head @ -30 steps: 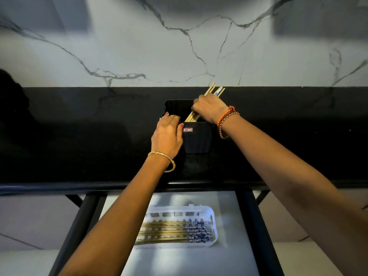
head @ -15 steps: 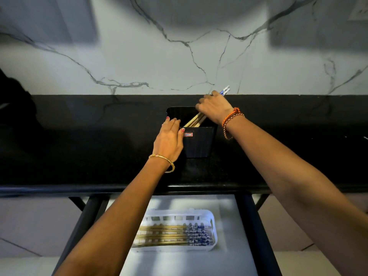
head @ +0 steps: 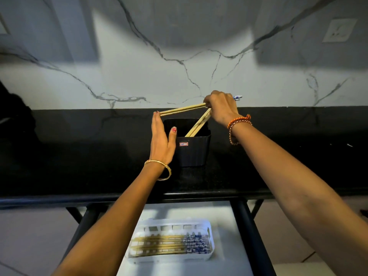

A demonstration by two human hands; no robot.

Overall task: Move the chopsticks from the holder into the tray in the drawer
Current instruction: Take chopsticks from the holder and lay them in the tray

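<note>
A black square holder [head: 192,152] stands on the black countertop [head: 79,156]. My right hand [head: 221,108] grips a pair of bamboo chopsticks [head: 182,109] lifted level above the holder, blue-patterned ends poking out past my knuckles. Another pair [head: 197,124] leans in the holder up towards that hand. My left hand [head: 161,140] stands flat beside the holder's left wall, fingers straight, fingertips touching the lifted pair's tips. Below, a white tray [head: 211,253] in the open drawer [head: 229,236] holds several chopsticks [head: 159,244] lying side by side.
A white marble wall [head: 179,66] rises behind the counter, with a socket [head: 339,29] at the upper right. Black drawer rails [head: 251,232] run on both sides of the drawer under the counter's front edge.
My right hand has pulled a pair of chopsticks up out of the holder and turned it level. My left hand opened off the holder's side, its fingertips now at the chopstick tips.
</note>
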